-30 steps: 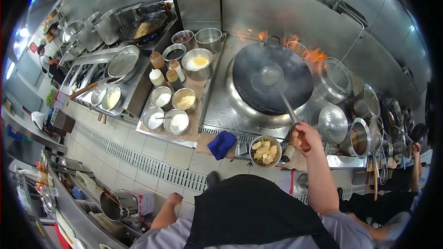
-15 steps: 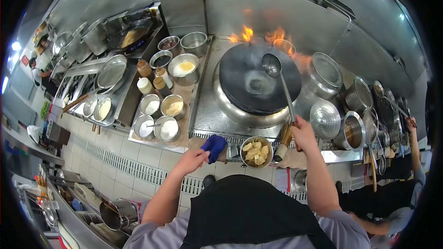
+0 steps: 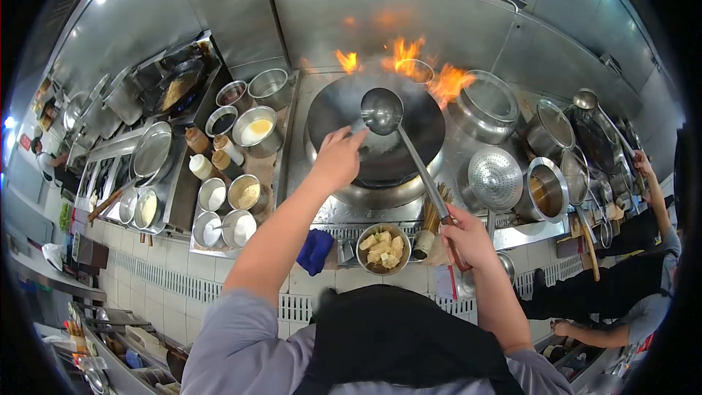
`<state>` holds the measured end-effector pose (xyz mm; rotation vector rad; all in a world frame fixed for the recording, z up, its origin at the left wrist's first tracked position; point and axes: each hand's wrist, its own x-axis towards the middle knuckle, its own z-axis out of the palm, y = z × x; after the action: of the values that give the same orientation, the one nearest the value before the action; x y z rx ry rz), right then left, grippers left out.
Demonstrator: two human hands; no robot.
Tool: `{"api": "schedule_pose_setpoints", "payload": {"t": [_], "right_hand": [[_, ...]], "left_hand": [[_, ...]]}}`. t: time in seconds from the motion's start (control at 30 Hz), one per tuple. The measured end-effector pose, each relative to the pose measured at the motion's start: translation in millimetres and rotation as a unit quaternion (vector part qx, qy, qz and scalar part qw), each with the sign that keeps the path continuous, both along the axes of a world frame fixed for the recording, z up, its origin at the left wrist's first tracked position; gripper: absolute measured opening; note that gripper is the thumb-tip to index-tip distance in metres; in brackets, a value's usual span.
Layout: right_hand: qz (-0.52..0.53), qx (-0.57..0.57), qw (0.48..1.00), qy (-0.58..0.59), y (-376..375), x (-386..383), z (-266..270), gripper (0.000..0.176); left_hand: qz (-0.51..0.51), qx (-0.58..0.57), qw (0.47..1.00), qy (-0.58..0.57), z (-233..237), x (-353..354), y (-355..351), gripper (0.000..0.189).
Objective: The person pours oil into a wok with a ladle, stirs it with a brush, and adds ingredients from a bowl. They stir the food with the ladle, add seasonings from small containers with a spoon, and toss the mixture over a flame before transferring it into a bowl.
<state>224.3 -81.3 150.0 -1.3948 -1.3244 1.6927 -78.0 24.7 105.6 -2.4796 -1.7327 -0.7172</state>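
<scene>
Right hand: wrapped around the grip of a long ladle (image 3: 382, 111), a closed hold; the hand (image 3: 468, 238) is just right of the stove's front edge.
Blue cloth: the bunched cloth (image 3: 316, 251) lies at the front edge, left of the food bowl.
Food bowl: a metal bowl (image 3: 383, 272) with pale yellow chunks (image 3: 384, 247), at the front edge between cloth and brush.
Brush: a bundle of thin sticks (image 3: 431, 216) lies close to the ladle's handle.
Left hand: the hand (image 3: 338, 159) reaches over the near left part of the wok, fingers stretched and loosely spread; whether they touch the metal, I cannot tell.
Ladle: its round head is over the wok, just beyond the left fingertips, the handle slanting back to the right hand.
Wok: the dark wok (image 3: 329, 113) sits on the round burner ring, hazy with smoke.
Strainer: a pierced metal scoop (image 3: 496, 181) is to the wok's right.
Flames: orange fire (image 3: 447, 84) rises behind the wok's far rim.
</scene>
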Motion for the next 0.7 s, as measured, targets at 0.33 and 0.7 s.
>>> {"api": "schedule_pose_setpoints", "payload": {"t": [0.33, 0.7], "right_hand": [[-0.025, -0.035, 0.992, 0.115, -26.9, 27.5, 19.5, 0.057], [-0.062, 0.035, 0.981, -0.179, 33.4, 14.6, -8.3, 0.054]], "left_hand": [[-0.053, -0.06, 0.99, 0.113, -13.9, 41.8, 49.0, 0.069], [-0.415, -0.282, 0.506, -0.702, 180.6, 48.2, -184.1, 0.089]]}}
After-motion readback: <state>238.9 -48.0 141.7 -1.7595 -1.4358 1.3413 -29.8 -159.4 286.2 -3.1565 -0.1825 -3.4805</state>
